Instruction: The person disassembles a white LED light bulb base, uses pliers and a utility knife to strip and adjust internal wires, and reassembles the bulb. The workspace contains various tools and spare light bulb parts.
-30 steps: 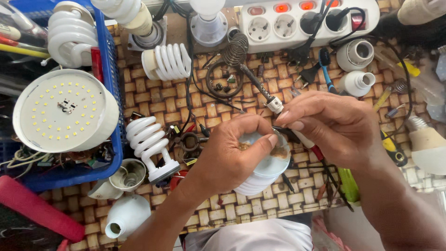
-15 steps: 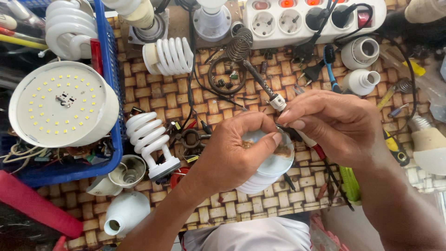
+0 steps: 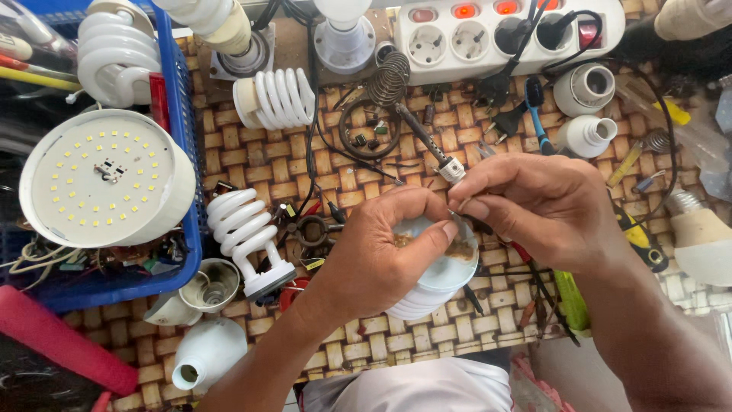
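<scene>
My left hand [image 3: 381, 255] grips a white lamp housing [image 3: 435, 286], its open end facing up with a brownish circuit board showing inside. My right hand [image 3: 534, 206] pinches a soldering iron [image 3: 428, 146] like a pen; its dark shaft points up and left, away from the housing. The fingertips of both hands meet over the rim of the housing. Both forearms come in from the bottom of the view.
A woven mat [image 3: 252, 172] carries spiral lamps [image 3: 244, 236] [image 3: 274, 98], a white power strip [image 3: 503, 34] with lit switches, a coil stand [image 3: 389, 76], white lamp bases [image 3: 585, 114], a bulb [image 3: 698, 233] and small parts. A blue basket [image 3: 183, 183] at left holds a round LED panel [image 3: 103, 179].
The view has shifted slightly. Both hands keep their hold, with only small finger movement over the housing.
</scene>
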